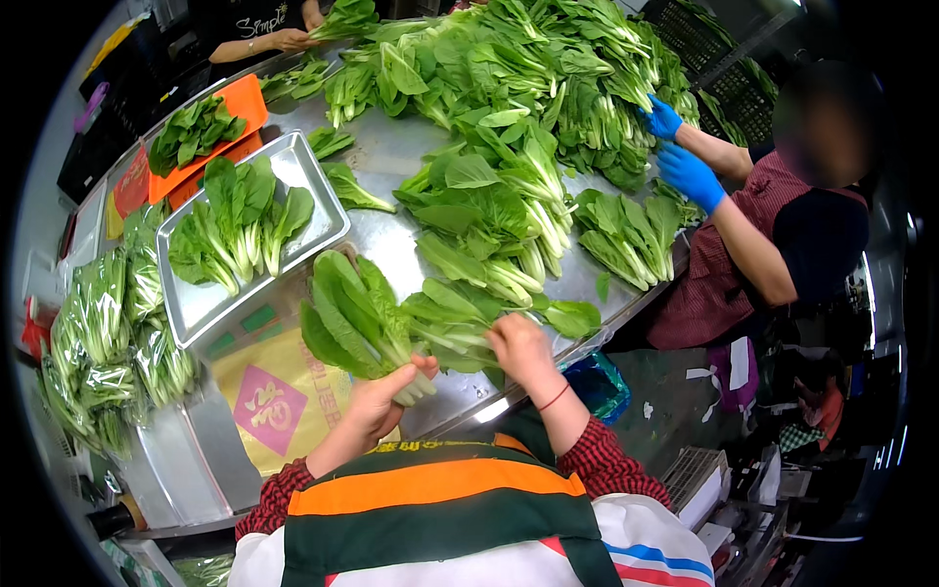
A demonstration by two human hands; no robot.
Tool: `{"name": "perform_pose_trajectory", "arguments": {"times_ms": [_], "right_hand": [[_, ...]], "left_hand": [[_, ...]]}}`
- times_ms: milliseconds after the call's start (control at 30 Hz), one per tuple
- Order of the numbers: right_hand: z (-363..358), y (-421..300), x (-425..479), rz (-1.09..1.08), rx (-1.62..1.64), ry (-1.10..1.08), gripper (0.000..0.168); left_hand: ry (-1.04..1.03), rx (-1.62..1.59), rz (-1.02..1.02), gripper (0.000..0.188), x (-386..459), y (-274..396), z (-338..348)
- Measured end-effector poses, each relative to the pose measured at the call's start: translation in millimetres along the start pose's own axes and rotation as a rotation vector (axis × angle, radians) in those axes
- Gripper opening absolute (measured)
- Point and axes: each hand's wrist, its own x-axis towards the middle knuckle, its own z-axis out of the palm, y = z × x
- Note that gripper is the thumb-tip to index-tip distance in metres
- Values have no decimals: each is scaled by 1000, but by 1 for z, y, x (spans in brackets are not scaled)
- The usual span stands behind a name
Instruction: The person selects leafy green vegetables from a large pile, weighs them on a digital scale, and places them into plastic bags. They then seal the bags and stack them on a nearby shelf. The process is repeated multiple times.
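Note:
My left hand (pixel 374 402) grips a bunch of green leafy vegetables (pixel 356 319) by its pale stem ends, with the leaves fanned up and away from me. To the right, my right hand (pixel 524 351) has its fingers curled onto the pale stems of loose greens (pixel 455 330) lying at the near edge of the metal table (pixel 381 147). Its fingertips are partly hidden. Just beyond my hands lies a heap of similar greens (pixel 484 213). On the left, a metal tray (pixel 330 198) holding several plants (pixel 246 213) rests at a slant.
An orange scale pan (pixel 246 103) bears more greens. Bagged greens (pixel 103 315) are piled far left, near a yellow printed sack (pixel 286 396). A co-worker's blue-gloved hands (pixel 689 176) reach the large heap (pixel 528 66) from the right; another person's hand (pixel 293 38) holds greens across the table.

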Motion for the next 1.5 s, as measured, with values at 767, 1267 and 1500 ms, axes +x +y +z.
{"name": "perform_pose_trajectory", "arguments": {"times_ms": [767,1267,1500], "right_hand": [[12,-71,-8,245,1037,-398,16],[11,-70,-5,350,1076,-366,14],[-3,-44,11,-138,81,11,35]], "left_hand": [[105,67,88,28,8,-5,-4],[122,126,134,22,12,-2,6],[55,-15,203,29,3,10,-8]]}}
